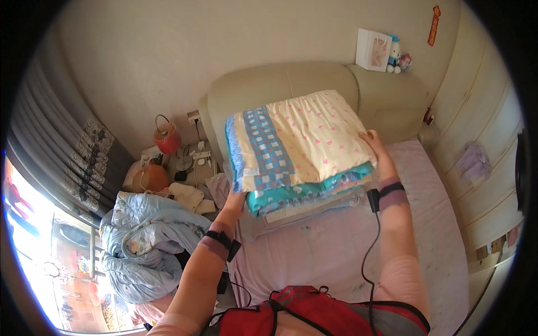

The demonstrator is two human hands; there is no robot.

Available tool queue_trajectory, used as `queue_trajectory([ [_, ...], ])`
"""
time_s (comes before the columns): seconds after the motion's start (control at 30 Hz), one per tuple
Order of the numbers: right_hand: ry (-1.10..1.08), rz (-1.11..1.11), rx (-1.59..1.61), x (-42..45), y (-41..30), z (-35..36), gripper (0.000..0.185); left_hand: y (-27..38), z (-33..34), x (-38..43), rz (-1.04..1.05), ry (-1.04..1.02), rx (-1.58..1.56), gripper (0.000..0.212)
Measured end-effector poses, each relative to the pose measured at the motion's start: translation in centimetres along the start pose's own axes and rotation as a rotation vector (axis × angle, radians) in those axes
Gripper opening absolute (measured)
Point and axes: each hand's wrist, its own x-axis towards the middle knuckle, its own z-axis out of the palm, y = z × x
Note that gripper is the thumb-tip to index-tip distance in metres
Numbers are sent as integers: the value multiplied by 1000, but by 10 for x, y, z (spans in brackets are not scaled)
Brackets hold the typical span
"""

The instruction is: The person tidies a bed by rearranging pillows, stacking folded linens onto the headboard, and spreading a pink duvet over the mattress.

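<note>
A thick folded quilt (311, 143) is between my two hands near the head of the bed. Its top is cream with pink hearts and a blue checked band; teal layers show along the near edge. My left hand (236, 202) grips its near left corner, the fingers partly hidden beneath it. On the right side, my right hand (375, 145) clasps the edge, thumb over the top. Just below the quilt, a pale flat folded item (290, 214) shows on the pink bed sheet (302, 256). Whether the quilt touches that item is hard to tell.
A padded headboard (277, 80) backs the bed, with a white gift bag (372, 50) and plush toy (394, 54) on top. Left are a cluttered nightstand (191, 168), a red lamp (167, 136) and a crumpled blue comforter (147, 239). A black cable (370, 256) hangs by my right arm.
</note>
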Motion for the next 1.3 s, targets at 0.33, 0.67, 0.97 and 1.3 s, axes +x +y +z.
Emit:
queue_trajectory([
  [0.33,216,-254,-985,-2,206,83,81,-120,-73,-71,-52,-347,283,29],
  [0.67,493,-449,-926,-45,214,117,68,-77,-66,-137,-266,-115,369,29],
  [0.97,248,-363,-1087,-276,383,87,27,-35,-92,-242,-265,-70,47,35],
  [1.3,349,587,-273,-491,296,187,15,14,-179,-409,-113,-54,-27,32],
])
